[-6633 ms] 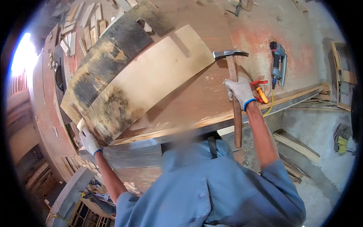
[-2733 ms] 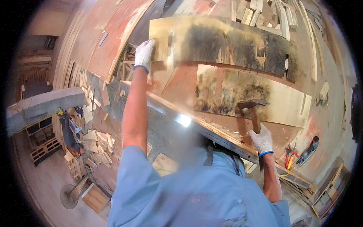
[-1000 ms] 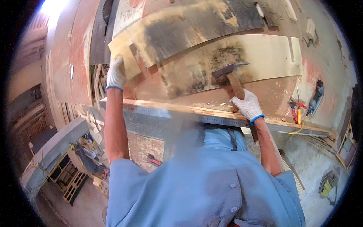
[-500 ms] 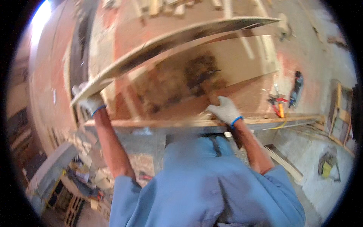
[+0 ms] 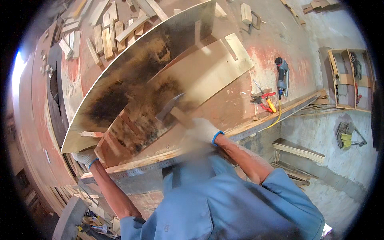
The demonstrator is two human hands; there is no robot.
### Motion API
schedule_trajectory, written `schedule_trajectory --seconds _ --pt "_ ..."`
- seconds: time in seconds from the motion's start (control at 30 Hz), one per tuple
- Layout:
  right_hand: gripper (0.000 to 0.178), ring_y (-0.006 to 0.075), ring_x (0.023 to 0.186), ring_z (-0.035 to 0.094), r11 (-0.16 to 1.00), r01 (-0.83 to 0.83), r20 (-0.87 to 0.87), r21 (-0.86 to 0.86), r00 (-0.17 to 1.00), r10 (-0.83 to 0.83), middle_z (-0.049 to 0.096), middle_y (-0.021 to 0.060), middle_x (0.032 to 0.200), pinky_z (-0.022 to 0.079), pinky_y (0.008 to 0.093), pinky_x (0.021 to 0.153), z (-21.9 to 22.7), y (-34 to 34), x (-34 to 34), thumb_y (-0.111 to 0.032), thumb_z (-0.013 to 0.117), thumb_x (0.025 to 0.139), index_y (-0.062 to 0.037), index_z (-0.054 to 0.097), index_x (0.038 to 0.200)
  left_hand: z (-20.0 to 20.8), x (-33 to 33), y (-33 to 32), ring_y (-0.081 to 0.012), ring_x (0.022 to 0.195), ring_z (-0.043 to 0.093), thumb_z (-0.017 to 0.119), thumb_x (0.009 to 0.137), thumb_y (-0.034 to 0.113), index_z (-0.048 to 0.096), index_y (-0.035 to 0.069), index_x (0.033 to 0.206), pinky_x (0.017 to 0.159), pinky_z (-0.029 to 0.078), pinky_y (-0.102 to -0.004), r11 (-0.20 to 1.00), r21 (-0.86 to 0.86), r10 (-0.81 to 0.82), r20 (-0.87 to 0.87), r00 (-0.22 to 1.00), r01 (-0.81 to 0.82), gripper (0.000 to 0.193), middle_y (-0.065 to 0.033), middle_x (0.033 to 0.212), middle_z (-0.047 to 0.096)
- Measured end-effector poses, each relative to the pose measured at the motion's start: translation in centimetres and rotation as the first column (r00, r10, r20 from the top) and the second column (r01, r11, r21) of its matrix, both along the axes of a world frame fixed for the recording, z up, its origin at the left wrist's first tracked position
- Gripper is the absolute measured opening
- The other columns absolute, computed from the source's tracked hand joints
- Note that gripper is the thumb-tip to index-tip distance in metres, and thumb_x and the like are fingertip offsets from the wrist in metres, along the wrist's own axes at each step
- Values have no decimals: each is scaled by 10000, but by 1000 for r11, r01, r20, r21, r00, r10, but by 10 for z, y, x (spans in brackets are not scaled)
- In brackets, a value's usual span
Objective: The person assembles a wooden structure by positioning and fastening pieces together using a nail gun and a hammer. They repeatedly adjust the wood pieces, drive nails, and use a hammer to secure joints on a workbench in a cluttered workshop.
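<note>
My left hand (image 5: 85, 158), in a white glove with a blue cuff, is closed on the lower left corner of a large plywood panel (image 5: 116, 76). The panel stands tilted up, with its dark-stained face toward me and small wood blocks on it. In my gloved right hand (image 5: 202, 131) is a hammer (image 5: 170, 107), gripped by its wooden handle; motion blurs the fingers. Its metal head hangs over a flat board (image 5: 216, 74) with black scorch-like stains. That board lies on the workbench beside the raised panel.
Loose wood blocks (image 5: 108, 42) lie behind the panel. On the right of the bench rest pliers (image 5: 262, 100) and a grey power tool (image 5: 282, 76) with a yellow hose. A saw blade (image 5: 54, 86) rises at the left. A metal-edged wood strip (image 5: 140, 166) borders the bench front.
The whole view has turned. The panel is tipped so more of its stained face shows, with my left hand still on its corner. The hammer remains in my right hand.
</note>
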State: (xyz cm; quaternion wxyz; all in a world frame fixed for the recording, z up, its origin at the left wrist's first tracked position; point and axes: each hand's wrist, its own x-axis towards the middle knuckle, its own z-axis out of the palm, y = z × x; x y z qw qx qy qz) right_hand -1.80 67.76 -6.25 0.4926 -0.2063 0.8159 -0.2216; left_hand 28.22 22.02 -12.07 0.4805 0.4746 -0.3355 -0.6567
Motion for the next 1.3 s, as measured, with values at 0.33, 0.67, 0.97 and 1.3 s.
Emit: schedule_trajectory --seconds 0.33,0.67,0.97,1.3 --pt "468 276 801 719 990 136 164 -32 978 -129 749 143 884 559 417 762 11 8 -5 -463 722 832 -42 722 1036 -36 42 11 -344 1228 635 546 1057 318 550 7 1442 1048 555 -494 994 -76 -78 43 996 81 495 -177 1412 604" --pt "490 132 558 601 954 252 38 161 964 -262 637 63 711 483 339 521 20 99 -37 -319 758 855 55 709 1168 -5 27 99 -292 1304 582 464 1052 438 569 84 1431 1132 460 -491 976 214 -22 -77 997 38 530 -91 1440 604" --pt "182 107 537 558 859 503 35 94 861 -508 603 -5 707 452 286 484 56 164 -111 -247 731 915 -85 667 966 48 -59 133 -251 1152 620 444 1104 471 611 22 1356 1035 475 -397 945 -80 326 149 933 -318 542 -104 1288 661" --pt "343 115 693 598 924 318 -277 215 927 -254 657 46 778 464 294 639 50 266 -233 -376 668 973 -36 711 967 58 -72 164 -236 1099 656 483 1054 395 646 84 1290 959 530 -447 886 -393 331 163 929 -247 423 -77 1229 669"
